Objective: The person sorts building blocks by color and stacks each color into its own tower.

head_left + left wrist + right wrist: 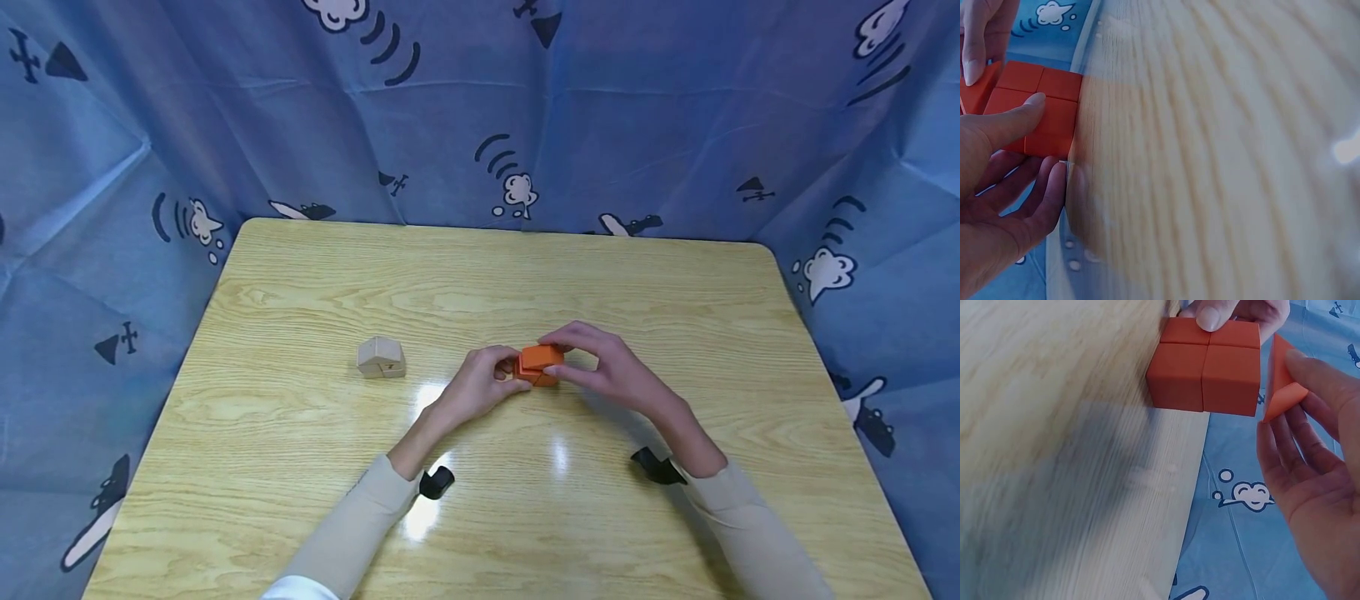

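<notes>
Several orange blocks [1204, 369] stand together on the table as a squarish body, with seams crossing on the side facing the wrist cameras. My left hand [480, 383] grips this body from the left, thumb [1034, 109] on its near face and fingers round behind. Between thumb and fingers, my right hand [615, 371] pinches an orange triangular prism [1282, 381]. The prism is just above the block body like a roof, and a narrow gap shows between them in the right wrist view. In the head view, fingers partly cover the blocks.
A small beige house-shaped block model [381, 358] stands on the table left of my hands. The wood-grain table [480, 275] has rounded far corners. Blue patterned curtain [450, 108] hangs behind it and at both sides.
</notes>
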Demonstrator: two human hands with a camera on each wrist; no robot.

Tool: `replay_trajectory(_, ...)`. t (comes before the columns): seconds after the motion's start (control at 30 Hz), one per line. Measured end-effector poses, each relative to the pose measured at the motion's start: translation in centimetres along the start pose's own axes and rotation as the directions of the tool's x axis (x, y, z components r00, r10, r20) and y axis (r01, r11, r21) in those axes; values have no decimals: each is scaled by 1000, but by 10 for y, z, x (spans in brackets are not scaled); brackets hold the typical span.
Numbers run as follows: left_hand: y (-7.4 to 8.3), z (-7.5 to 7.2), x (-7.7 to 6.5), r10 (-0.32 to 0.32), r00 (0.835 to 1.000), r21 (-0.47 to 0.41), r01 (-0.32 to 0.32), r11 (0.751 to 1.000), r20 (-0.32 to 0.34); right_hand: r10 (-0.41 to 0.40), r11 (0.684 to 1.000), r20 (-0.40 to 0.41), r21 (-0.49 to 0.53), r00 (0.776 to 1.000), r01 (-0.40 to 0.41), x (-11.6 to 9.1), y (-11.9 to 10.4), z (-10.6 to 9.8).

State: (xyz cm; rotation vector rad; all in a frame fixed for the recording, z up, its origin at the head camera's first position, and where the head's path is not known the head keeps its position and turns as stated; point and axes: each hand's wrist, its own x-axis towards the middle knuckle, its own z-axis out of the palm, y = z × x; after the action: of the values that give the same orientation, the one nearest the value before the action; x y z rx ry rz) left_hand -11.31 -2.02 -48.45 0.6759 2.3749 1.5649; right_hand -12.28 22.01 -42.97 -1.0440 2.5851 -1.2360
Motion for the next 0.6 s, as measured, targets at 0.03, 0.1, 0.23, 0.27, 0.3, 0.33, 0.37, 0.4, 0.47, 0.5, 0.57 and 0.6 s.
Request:
replay_trajectory(0.03, 0, 0, 0, -2, 1000, -3, 2, 1000, 1, -3, 1000, 2, 0, 1000, 3, 0, 0, 1)
replay_trajectory(0.1, 0, 0, 0, -3, 1000, -6, 3, 1000, 3, -7, 1000, 5, -5, 1000, 7, 0, 1, 2)
replay_trajectory(0.23, 1, 0, 0, -11, 1000, -14, 11, 1000, 6, -1, 1000, 14, -4, 1000, 1, 0, 2, 3)
replay_trajectory(0.27, 1, 0, 0, -13, 1000, -15, 13, 1000, 6, -3, 1000, 12, -4, 1000, 3, 0, 2, 3)
replay_trajectory(0.3, 1, 0, 0, -15, 1000, -14, 15, 1000, 6, -3, 1000, 12, -3, 1000, 3, 0, 2, 4)
replay_trajectory(0.33, 1, 0, 0, -18, 1000, -14, 18, 1000, 6, -4, 1000, 12, -3, 1000, 4, -1, 3, 5)
replay_trajectory(0.37, 1, 0, 0, -19, 1000, -14, 19, 1000, 5, -6, 1000, 11, -4, 1000, 6, -1, 3, 5)
replay_trajectory(0.4, 2, 0, 0, -20, 1000, -12, 20, 1000, 4, -9, 1000, 9, -7, 1000, 9, 0, 4, 6)
replay_trajectory(0.47, 2, 0, 0, -21, 1000, -9, 21, 1000, 2, -15, 1000, 7, -10, 1000, 15, 0, 5, 6)
replay_trajectory(0.5, 1, 0, 0, -20, 1000, -4, 20, 1000, 1, -14, 1000, 8, -12, 1000, 14, 0, 5, 7)
replay_trajectory(0.57, 1, -1, -1, -21, 1000, 2, 21, 1000, 2, -19, 1000, 7, -12, 1000, 19, 0, 6, 7)
replay_trajectory(0.6, 2, -1, -1, -20, 1000, 6, 20, 1000, 4, -21, 1000, 6, -10, 1000, 21, 0, 6, 7)
